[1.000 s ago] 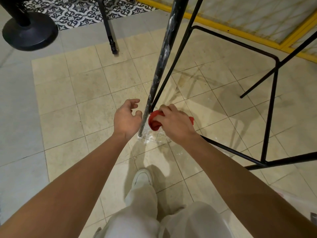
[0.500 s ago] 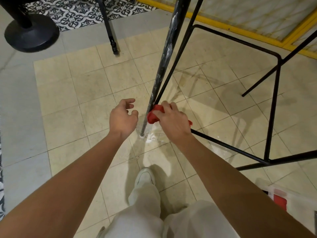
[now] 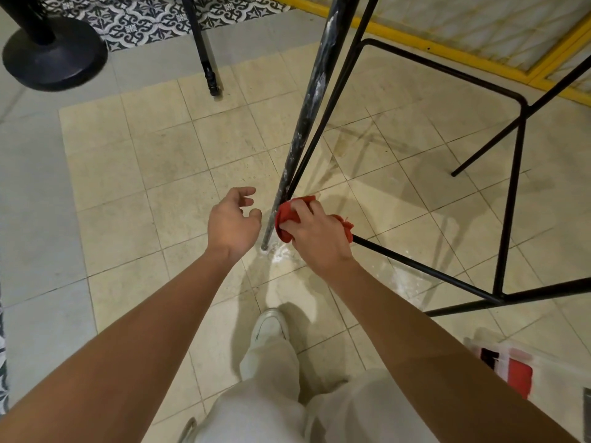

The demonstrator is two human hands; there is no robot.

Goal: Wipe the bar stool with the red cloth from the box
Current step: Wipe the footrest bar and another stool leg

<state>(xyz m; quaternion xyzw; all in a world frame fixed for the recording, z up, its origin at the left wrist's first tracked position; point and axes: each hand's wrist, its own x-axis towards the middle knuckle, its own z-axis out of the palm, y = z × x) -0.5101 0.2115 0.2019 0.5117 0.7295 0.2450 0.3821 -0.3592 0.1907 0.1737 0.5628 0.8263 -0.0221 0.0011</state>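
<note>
R hand (image 3: pixel 315 238) grips the bunched red cloth (image 3: pixel 283 220), fingers curled over it, pressing it vs the low end of the bar stool (image 3: pixel 305 123) front leg, just above the floor, where the thin lower rail (image 3: pixel 425 271) meets the leg. A cloth tail pokes out on the hand's right side. L hand (image 3: pixel 232 223) hovers just left of the leg, fingers loosely curled, holding nothing, seemingly not touching it. Leg is black w/ white smears; white dust (image 3: pixel 283 256) lies on the beige tiles at its foot. Box (image 3: pixel 511 367), white w/ red, sits on the floor near right, well apart from the cloth. White shoe (image 3: pixel 270 326) near, below the hands. Far left: round black base (image 3: pixel 54 59).
</note>
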